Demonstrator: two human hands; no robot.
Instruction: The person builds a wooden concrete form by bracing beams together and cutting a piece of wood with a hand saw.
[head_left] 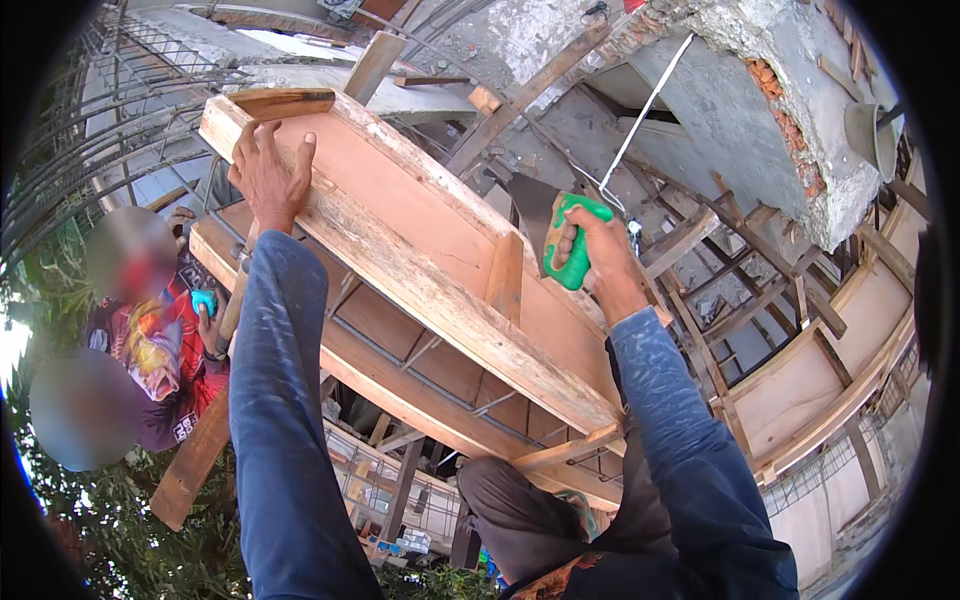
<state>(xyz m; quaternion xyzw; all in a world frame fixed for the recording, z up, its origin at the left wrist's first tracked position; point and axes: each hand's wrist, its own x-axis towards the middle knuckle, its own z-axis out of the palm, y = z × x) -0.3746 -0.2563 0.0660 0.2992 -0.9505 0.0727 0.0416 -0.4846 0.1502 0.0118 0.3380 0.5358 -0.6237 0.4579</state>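
- Rods (112, 92): thin metal bars, bundled and crossing, curve along the upper left edge of the view.
- Co-workers: two people are at the left, one in a red patterned shirt (150, 345). A co-worker's hand grips a small turquoise object (204, 300).
- Loose board (192, 468): brown, slanted, to the left of the person's left sleeve.
- Left hand (268, 180): fingers spread, set on the near side board at the upper left end of the wooden form, close to the end block (282, 102).
- Wooden form (420, 225): shallow trough with a plywood face between two long side boards, running diagonally from upper left to lower right across the centre. A crosspiece (506, 278) spans it.
- Handsaw (535, 205): located right of centre; the dark blade points to the upper left, beside the far side board.
- Right hand (592, 240): fingers wrapped around the saw's green handle.
- Concrete mass (735, 140): broken, with orange brick exposed, at the upper right.
- Second form (875, 310): timber-edged, at the far right.
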